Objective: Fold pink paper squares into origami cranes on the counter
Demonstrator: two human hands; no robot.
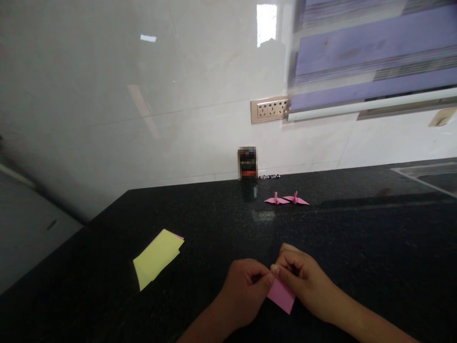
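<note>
A small folded pink paper (282,296) lies low on the black counter (357,247), pinched from both sides. My left hand (246,290) grips its upper left edge with thumb and fingers closed. My right hand (303,276) presses on its top edge, fingers curled and touching the left hand's fingertips. Part of the paper is hidden under my hands.
A stack of yellow paper sheets (157,257), with a pink sheet under it, lies to the left. Two folded pink paper cranes (286,199) sit farther back. A small dark box (247,163) stands against the white wall, below a socket strip (269,110). A sink edge (428,174) shows at far right.
</note>
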